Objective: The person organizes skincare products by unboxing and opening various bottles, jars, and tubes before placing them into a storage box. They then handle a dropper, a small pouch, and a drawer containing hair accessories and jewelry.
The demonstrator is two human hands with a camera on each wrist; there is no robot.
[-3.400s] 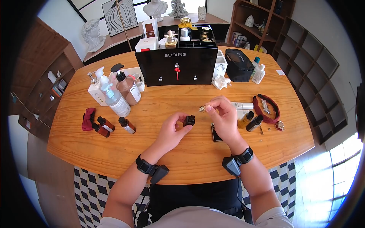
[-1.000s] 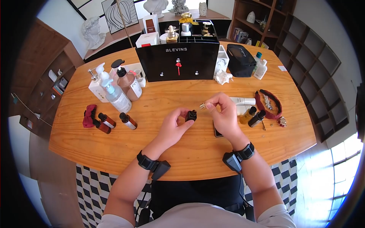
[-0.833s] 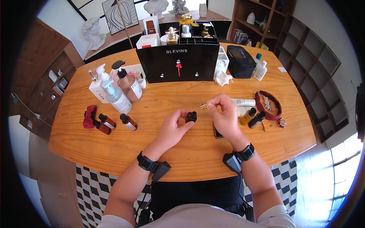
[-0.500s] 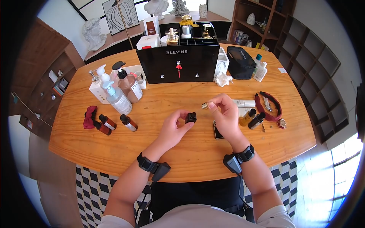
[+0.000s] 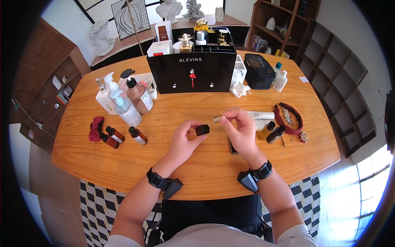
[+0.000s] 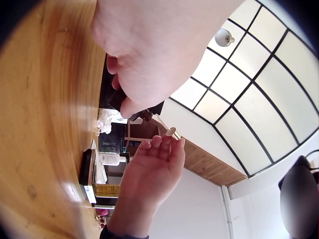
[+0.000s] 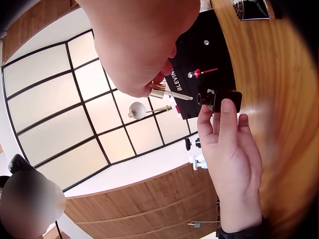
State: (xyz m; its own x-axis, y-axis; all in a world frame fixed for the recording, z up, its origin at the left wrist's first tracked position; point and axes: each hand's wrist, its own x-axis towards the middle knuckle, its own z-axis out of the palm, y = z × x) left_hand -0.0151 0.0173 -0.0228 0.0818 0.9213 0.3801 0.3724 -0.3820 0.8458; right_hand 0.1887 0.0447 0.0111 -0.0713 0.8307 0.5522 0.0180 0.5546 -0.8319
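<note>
My left hand [image 5: 186,139] grips a small dark square glass bottle [image 5: 201,130], thumb on the near side. Its uncapped neck is tipped toward my right hand. Between thumb and fingers my right hand [image 5: 242,131] pinches a gold-capped dropper [image 5: 216,119] a little right of and above the bottle. In the right wrist view the clear glass pipette [image 7: 178,95] points at the bottle's open neck [image 7: 201,98], with a short gap between them. Partly hidden under the right hand lies a flat black case [image 5: 233,147].
A black organizer box [image 5: 191,76] filled with cosmetics stands at the back. Pump bottles [image 5: 128,112] and small amber bottles [image 5: 138,135] are at left. Right of the hands are a yellow bottle [image 5: 263,131], a dark bottle [image 5: 275,134], a white tube [image 5: 261,115] and a red headband [image 5: 298,117].
The right hand has brought the dropper left and slightly down, closer to the bottle. The left hand has tilted the bottle further over and shifted it slightly left. The head view has shifted slightly.
</note>
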